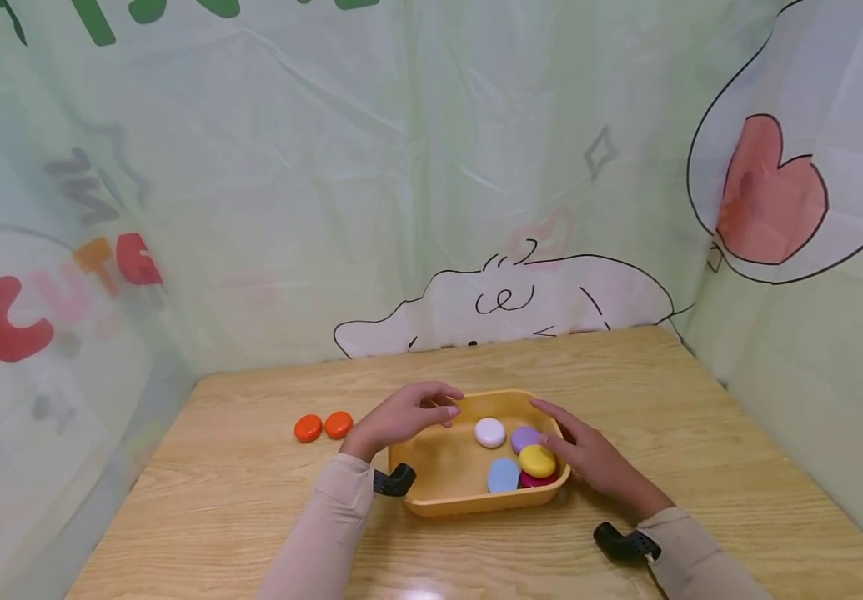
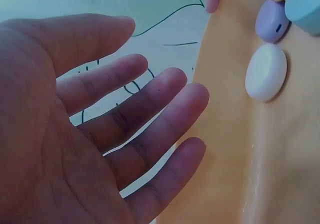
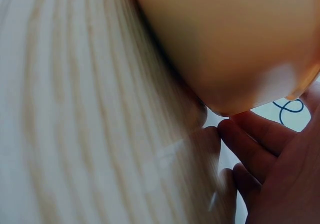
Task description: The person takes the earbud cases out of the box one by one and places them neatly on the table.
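Note:
A yellow-orange plastic basket (image 1: 469, 502) sits on the table. In it are rounded discs: white (image 1: 489, 432), purple (image 1: 524, 439), yellow (image 1: 537, 460), light blue (image 1: 503, 476) and dark pink (image 1: 536, 481). The yellow disc overlaps the purple and pink ones. My left hand (image 1: 404, 417) hovers at the basket's left rim, fingers spread and palm bare in the left wrist view. At the right end, my right hand (image 1: 589, 454) holds the basket, thumb over the rim and fingertips against the outer wall in the right wrist view.
Two orange discs (image 1: 308, 428) lie side by side on the wooden table (image 1: 251, 517), left of the basket. A printed curtain (image 1: 288, 208) hangs along the table's back and sides. Each wrist wears a black strap device (image 1: 626, 544).

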A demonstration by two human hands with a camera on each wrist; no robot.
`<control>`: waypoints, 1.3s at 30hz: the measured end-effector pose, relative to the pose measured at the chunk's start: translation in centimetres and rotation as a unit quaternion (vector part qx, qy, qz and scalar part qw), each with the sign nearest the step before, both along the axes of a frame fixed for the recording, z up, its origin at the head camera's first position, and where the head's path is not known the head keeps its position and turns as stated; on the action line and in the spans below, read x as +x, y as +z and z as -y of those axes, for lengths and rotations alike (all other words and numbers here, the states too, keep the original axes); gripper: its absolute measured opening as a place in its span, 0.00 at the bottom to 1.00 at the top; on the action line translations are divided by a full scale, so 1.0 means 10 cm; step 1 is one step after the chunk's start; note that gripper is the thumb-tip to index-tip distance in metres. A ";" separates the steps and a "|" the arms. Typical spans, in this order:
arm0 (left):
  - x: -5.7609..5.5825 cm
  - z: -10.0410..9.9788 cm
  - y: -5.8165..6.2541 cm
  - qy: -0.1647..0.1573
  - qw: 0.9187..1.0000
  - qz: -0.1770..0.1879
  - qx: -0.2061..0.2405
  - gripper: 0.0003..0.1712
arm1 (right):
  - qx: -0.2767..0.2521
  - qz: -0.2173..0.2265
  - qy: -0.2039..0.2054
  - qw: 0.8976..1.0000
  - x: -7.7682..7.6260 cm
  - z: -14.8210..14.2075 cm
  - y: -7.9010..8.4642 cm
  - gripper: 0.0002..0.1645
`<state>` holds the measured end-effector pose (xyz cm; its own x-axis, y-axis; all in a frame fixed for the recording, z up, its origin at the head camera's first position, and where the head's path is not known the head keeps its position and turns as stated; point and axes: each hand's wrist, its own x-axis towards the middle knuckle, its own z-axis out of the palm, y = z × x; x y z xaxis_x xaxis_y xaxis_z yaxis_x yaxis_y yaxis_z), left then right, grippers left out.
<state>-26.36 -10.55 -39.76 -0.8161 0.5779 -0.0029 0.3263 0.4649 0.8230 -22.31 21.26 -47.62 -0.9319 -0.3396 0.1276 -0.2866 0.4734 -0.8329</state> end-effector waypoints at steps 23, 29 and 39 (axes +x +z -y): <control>-0.12 -0.44 -0.17 -0.094 0.985 -0.033 -0.139 0.25 | -0.003 0.000 0.006 1.000 0.02 0.04 0.01 0.33; -0.12 -0.47 -0.21 -0.094 0.984 -0.028 -0.147 0.21 | 0.006 0.003 -0.001 1.000 0.01 0.03 0.00 0.34; -0.15 -0.53 -0.30 -0.107 0.983 -0.023 -0.149 0.20 | 0.008 0.008 -0.008 1.000 0.00 0.01 0.01 0.35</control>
